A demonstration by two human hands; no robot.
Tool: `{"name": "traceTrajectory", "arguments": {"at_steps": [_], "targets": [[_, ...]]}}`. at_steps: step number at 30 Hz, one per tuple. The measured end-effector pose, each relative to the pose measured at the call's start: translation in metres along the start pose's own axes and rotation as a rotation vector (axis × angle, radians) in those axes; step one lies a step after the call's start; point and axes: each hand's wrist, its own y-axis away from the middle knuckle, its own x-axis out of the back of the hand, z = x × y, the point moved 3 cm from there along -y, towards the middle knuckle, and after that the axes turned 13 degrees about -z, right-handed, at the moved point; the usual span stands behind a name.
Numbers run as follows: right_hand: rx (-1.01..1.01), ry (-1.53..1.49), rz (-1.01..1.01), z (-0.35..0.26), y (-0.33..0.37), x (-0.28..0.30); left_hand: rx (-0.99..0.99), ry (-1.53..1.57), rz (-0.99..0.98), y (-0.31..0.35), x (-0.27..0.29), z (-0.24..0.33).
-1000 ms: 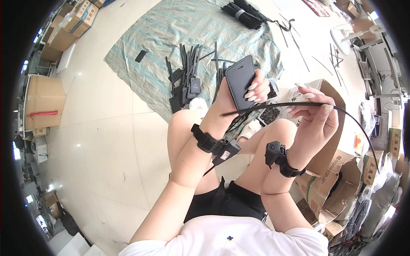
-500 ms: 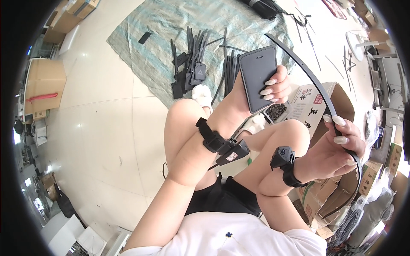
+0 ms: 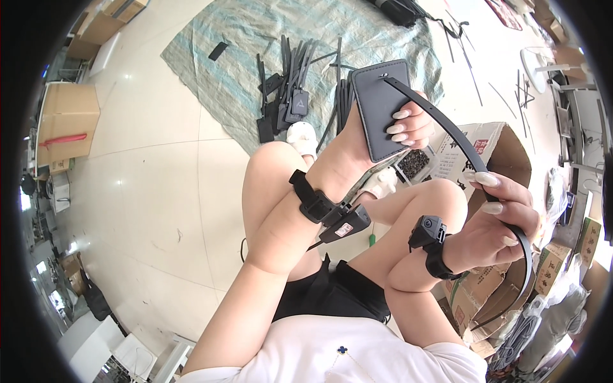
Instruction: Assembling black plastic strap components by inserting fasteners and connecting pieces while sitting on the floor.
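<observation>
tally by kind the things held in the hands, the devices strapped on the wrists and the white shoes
Held dark stitched tag: 1
Held black strap: 1
Black wrist devices: 2
White shoes: 2
Total: 6

The matt tag (image 3: 378, 118) looks leathery, the strap (image 3: 455, 133) smooth.

Cannot see palm of left hand (image 3: 416, 127) behind tag (image 3: 378, 113); cannot tell strap (image 3: 456, 133) tip entering slot (image 3: 383, 76) from overlapping. Note dark bundle (image 3: 397, 9) cut by top edge.
</observation>
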Motion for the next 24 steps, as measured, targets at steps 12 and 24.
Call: {"name": "traceTrajectory", "arguments": {"at_steps": [12,24], "targets": [[0.003,-0.028,0.024,0.0,0.001,0.001,0.027,-0.052,-0.019,-0.001,0.005,-0.003],[0.019,-0.037,0.046,0.001,0.002,0.003,0.027,-0.029,0.013,-0.001,0.005,-0.004]]}}
